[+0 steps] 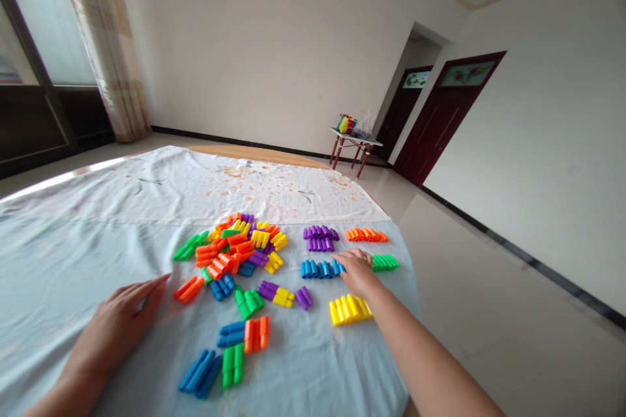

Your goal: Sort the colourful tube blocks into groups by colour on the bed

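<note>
My left hand [120, 319] lies on the cloth at the left, fingers stretched out. Its fingertips are close to a pair of orange plastic pieces [188, 289]. Bullet-shaped plastic building pieces [239, 244] in orange, yellow, green, blue and purple are heaped mid-table. My right hand [358, 268] reaches over the right end of a row of blue pieces [317, 269], thumb and fingers closed on the end blue piece [337, 267]. Around it are rows of purple [320, 234], orange [366, 235], green [386, 263] and yellow pieces [348, 310].
Loose blue [200, 371], green [233, 366] and orange pieces [257, 335] lie near the front. A pale floral tablecloth [274, 189] covers the round table. Further back, a small side table [355, 139] carries bags, near a dark red door [447, 120].
</note>
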Available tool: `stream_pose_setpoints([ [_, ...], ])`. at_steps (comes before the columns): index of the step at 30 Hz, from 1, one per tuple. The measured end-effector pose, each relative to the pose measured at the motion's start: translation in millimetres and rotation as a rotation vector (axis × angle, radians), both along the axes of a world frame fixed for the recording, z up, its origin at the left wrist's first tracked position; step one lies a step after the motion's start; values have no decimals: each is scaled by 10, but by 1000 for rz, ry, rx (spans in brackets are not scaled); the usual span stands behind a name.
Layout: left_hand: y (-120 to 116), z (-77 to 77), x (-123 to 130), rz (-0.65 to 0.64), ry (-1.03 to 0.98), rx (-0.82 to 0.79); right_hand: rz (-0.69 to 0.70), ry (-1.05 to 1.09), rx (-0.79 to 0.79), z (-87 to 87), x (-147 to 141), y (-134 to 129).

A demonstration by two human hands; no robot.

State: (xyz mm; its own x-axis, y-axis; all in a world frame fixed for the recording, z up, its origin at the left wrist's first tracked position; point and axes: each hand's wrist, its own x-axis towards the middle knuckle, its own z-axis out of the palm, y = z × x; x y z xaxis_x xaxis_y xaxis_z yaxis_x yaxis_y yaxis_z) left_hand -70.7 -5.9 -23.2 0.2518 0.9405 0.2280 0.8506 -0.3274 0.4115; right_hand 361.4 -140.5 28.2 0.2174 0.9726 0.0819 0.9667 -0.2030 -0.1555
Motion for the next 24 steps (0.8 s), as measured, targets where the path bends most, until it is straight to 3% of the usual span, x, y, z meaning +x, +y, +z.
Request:
stream_pose_setpoints([
  [7,-21,65,36,12,-8,-11,15,11,38,82,18,-6],
  [24,-24,53,35,13,-1,-1,24,130,68,-13,122,-1],
])
